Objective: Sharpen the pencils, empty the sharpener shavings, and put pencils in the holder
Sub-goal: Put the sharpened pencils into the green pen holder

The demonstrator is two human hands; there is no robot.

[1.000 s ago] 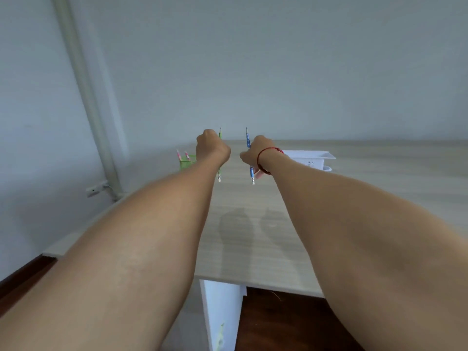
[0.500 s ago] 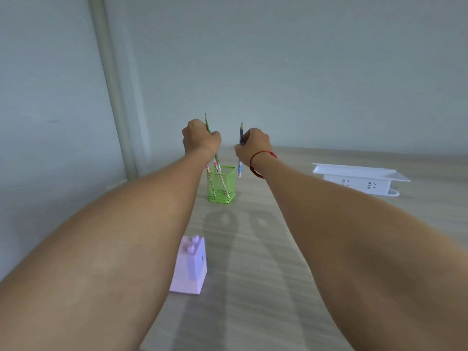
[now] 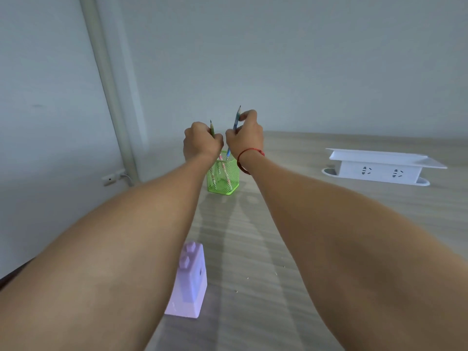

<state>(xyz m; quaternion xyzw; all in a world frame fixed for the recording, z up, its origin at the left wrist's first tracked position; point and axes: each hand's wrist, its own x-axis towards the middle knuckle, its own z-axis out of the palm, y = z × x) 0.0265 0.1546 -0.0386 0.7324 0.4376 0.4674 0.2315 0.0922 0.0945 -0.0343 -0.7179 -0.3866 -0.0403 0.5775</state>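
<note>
A green mesh pencil holder (image 3: 223,182) stands on the wooden table (image 3: 304,224), with pink pencils (image 3: 222,168) inside it. Directly above the holder, my left hand (image 3: 201,144) grips a green pencil (image 3: 212,128), tip pointing up. My right hand (image 3: 245,138), with a red string round the wrist, pinches a blue pencil (image 3: 236,120) that slants down toward the holder's opening. A lilac pencil sharpener (image 3: 190,279) stands nearer to me, below my left forearm.
A white power-strip box (image 3: 379,168) lies at the right of the table. A few small shaving crumbs (image 3: 260,274) dot the wood near the sharpener. The wall and a vertical pipe (image 3: 106,79) are at the left, beyond the table's left edge.
Both hands have come closer together over the green holder. The right hand has lifted and tilted the blue pencil. The view has dropped, bringing the sharpener into sight.
</note>
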